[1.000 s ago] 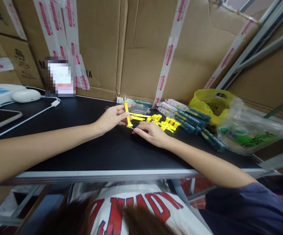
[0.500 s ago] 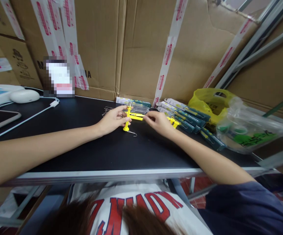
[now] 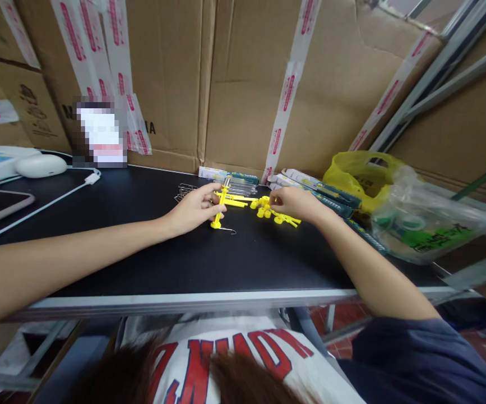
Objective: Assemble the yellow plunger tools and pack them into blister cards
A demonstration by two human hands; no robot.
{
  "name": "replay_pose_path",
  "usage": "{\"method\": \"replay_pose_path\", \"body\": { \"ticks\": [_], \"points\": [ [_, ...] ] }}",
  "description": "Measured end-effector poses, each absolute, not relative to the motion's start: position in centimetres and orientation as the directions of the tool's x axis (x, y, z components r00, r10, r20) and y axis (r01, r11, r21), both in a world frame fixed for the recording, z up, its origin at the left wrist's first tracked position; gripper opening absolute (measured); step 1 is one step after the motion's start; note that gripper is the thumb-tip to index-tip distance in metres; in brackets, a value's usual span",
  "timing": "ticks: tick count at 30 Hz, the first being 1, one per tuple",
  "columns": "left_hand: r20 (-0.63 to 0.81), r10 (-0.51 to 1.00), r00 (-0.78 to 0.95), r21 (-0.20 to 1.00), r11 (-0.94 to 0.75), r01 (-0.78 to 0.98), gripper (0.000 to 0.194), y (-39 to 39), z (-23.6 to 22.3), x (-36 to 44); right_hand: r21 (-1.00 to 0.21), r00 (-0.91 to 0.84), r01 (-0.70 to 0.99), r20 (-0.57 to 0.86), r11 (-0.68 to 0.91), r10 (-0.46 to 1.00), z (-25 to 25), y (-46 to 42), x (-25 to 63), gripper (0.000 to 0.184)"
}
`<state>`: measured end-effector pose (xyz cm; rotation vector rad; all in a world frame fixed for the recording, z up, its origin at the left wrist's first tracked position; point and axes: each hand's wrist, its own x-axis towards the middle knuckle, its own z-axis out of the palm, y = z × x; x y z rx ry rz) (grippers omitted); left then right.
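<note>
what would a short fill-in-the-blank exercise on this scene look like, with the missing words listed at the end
1. The bare left hand holds a slim plastic tool with a metal hook, its body coloured ____.
2. The bare right hand is at a pile of small yellow plastic parts, to the picture's ____ of that tool.
3. The tall brown panels behind the black tabletop are made of ____.

Missing words: yellow; right; cardboard
</note>
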<state>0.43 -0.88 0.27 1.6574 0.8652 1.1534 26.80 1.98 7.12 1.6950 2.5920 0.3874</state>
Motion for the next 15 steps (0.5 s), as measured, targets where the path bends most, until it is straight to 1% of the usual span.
{"method": "replay_pose_path", "body": {
  "ticks": [2, 5, 10, 12, 15],
  "points": [
    [0.311, 0.896, 0.317, 0.938, -0.344, 0.05, 0.056, -0.9, 0.3, 0.4, 0.28, -0.382, 0.893, 0.058, 0.352, 0.922, 7.6, 1.8, 27.1, 0.013],
    [0.334, 0.886, 0.321, 0.93, -0.366, 0.044, 0.055, -0.8, 0.2, 0.4, 0.328, -0.329, 0.889, -0.029, 0.32, 0.944, 8.2, 1.6, 27.7, 0.013],
    [0.344, 0.879, 0.331, 0.925, -0.378, 0.041, 0.049, -0.8, 0.1, 0.4, 0.392, -0.243, 0.866, -0.214, 0.311, 0.946, 8.2, 1.4, 28.0, 0.026],
    [0.34, 0.88, 0.33, 0.926, -0.374, 0.044, 0.051, -0.9, 0.1, 0.4, 0.406, -0.216, 0.863, -0.241, 0.3, 0.946, 8.0, 1.5, 27.9, 0.029],
    [0.336, 0.882, 0.331, 0.928, -0.369, 0.042, 0.058, -1.0, 0.2, 0.4, 0.412, -0.209, 0.863, -0.236, 0.292, 0.949, 7.6, 1.7, 27.8, 0.031]
  ]
}}
